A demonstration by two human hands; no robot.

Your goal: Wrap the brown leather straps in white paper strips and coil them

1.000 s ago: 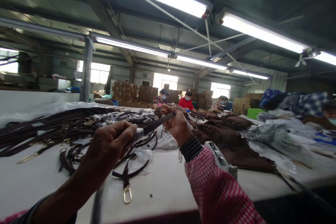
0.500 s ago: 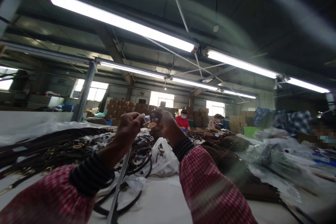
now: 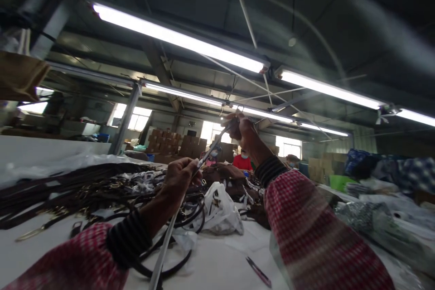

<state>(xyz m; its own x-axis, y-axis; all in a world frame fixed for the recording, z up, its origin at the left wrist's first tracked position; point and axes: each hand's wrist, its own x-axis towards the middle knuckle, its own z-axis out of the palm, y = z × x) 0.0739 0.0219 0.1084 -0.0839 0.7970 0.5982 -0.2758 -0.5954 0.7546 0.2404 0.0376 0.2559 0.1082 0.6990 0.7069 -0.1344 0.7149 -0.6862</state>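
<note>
A long narrow grey strap (image 3: 165, 244) runs up from the table's near edge through both my hands. My left hand (image 3: 180, 174) is closed in a pinch on its middle part. Higher and farther right, my right hand (image 3: 239, 128) grips the strap's upper end, and a small metal ring (image 3: 240, 108) shows above the fingers. Between the hands the strap is stretched at a slant. Below them lies a white plastic bag (image 3: 220, 213) with dark pieces around it. A dark looped strap (image 3: 176, 265) rests on the table beside the grey one.
Dark straps with metal buckles (image 3: 84, 190) are heaped on the left. Thread snips (image 3: 258, 272) lie near the front. Clear plastic wrapping (image 3: 384, 222) covers the right side. A person in red (image 3: 242, 161) sits across the table, before stacked cardboard boxes (image 3: 163, 142).
My right hand has risen and moved right, away from my left hand, with the strap now stretched between them. The thread snips have come into view. The camera view has shifted slightly.
</note>
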